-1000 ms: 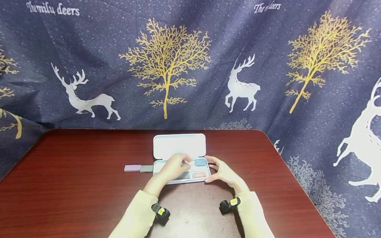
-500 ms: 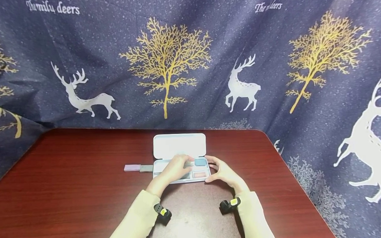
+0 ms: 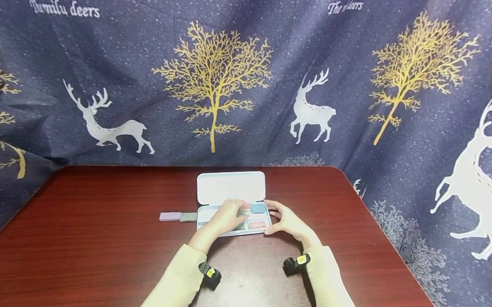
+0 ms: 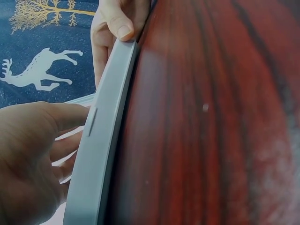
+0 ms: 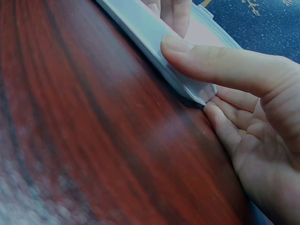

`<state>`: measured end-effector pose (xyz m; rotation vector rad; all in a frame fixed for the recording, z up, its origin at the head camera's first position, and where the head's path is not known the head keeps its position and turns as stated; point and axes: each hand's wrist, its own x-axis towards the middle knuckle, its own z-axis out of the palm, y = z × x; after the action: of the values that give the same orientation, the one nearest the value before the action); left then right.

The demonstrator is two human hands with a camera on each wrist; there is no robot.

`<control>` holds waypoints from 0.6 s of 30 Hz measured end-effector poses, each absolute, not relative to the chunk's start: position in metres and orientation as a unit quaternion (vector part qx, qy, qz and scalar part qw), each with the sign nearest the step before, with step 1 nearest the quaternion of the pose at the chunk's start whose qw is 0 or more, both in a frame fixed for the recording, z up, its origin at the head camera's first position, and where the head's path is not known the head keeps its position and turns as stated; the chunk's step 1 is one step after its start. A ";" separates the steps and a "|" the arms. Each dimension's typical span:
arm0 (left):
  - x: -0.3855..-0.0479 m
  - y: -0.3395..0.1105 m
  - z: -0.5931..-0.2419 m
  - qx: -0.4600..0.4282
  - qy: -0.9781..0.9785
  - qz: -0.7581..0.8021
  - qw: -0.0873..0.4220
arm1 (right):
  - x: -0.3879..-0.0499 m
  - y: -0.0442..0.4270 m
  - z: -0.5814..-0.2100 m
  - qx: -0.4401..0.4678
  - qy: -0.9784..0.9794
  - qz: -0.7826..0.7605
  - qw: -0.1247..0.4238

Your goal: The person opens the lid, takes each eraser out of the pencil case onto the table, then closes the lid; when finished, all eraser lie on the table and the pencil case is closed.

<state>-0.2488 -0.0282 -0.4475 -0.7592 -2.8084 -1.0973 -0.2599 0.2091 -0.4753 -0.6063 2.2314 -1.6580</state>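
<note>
A pale blue-white case (image 3: 234,234) lies on the table with its lid (image 3: 231,188) raised at the back. The left hand (image 3: 228,217) reaches over the near wall into the middle of the case, thumb and forefinger apart. In the left wrist view the case wall (image 4: 96,140) hides the tips of the left hand (image 4: 33,154), so whether they pinch anything does not show. Round the right end of the case, the right hand (image 3: 289,222) grips with its thumb at the near corner. The right wrist view has that hand (image 5: 253,103) holding the case's corner (image 5: 199,93).
Inside the right part of the case are a blue block (image 3: 258,209) and a pinkish block (image 3: 257,225). Against its left side lies a grey-green block (image 3: 188,217), with a purple block (image 3: 170,216) end to end with it. A patterned cloth (image 3: 243,81) hangs behind the table.
Compared with a second ago, the left hand has shifted slightly right inside the case, and its fingers reach lower. The right hand keeps its hold on the case's right end.
</note>
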 end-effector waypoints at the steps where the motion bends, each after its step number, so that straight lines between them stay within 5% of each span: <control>1: -0.249 -0.028 -0.447 -0.243 -0.903 -0.355 0.016 | -0.260 0.209 -0.475 -0.211 0.776 -0.576 0.147; 18: -0.250 -0.031 -0.447 -0.250 -0.910 -0.330 0.032 | -0.260 0.208 -0.474 -0.210 0.774 -0.578 0.149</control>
<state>-0.2503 -0.0306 -0.4473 -0.7699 -2.8012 -1.0175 -0.2600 0.2081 -0.4741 -0.6029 2.2256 -1.6630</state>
